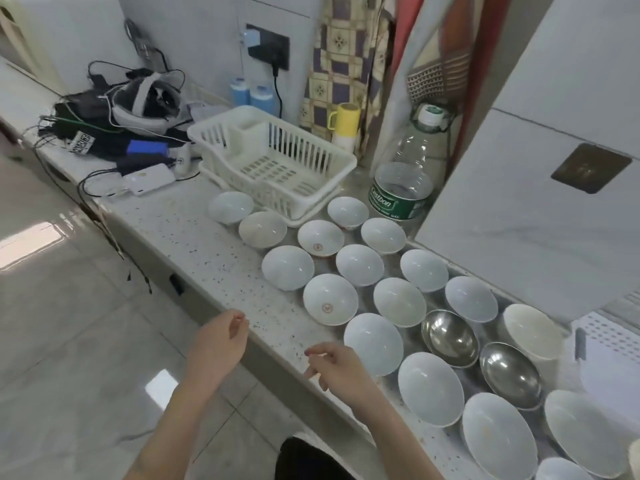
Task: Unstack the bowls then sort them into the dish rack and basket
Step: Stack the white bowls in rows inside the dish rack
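Observation:
Several white bowls lie single and upright across the speckled counter (214,268), from one near the dish rack (230,206) down to the lower right (498,434). Two steel bowls (450,337) (510,374) sit among them. Two of the white bowls have a red mark inside (320,238) (330,303). The white dish rack (273,161) stands behind the bowls with nothing in it. My left hand (218,341) hovers at the counter's front edge, fingers loosely curled, holding nothing. My right hand (334,363) hangs over the edge next to a white bowl (373,342), also holding nothing.
A large water bottle (403,181) stands right of the rack, a yellow mug (344,121) behind it. A headset, cables and chargers (138,109) pile at the back left. A perforated white tray (609,344) lies at the right. The floor drops off left of the counter.

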Demonstrator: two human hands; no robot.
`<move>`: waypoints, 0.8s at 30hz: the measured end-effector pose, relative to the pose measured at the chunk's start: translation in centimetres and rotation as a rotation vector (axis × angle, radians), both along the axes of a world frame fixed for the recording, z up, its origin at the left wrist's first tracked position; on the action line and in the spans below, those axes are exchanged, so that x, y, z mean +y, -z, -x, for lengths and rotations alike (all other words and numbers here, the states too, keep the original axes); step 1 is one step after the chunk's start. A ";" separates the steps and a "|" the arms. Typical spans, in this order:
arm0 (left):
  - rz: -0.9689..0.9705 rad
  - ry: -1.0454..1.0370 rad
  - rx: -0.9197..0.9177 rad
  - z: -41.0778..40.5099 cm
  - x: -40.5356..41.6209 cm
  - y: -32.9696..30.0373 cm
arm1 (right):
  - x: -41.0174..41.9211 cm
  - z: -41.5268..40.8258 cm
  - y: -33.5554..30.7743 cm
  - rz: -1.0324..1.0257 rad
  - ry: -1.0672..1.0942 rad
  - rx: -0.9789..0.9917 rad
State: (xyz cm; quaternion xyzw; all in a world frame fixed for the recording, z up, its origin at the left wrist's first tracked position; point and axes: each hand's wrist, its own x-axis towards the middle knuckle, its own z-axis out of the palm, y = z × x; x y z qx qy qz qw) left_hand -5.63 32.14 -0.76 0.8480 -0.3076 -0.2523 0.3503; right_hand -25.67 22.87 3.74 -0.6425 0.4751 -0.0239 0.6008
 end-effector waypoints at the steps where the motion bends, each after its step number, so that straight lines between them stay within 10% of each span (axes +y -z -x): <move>1: -0.007 -0.018 0.024 -1.7 -0.3 0.2 | -0.2 -1.9 0.2 -0.065 0.018 -0.017; 15: -0.059 -0.284 0.491 -21.1 -8.6 0.5 | -5.7 -26.4 5.2 -0.914 0.674 -0.385; 24: -0.135 -0.270 0.743 -27.2 -15.2 0.5 | -9.3 -32.0 6.5 -0.796 1.016 -0.353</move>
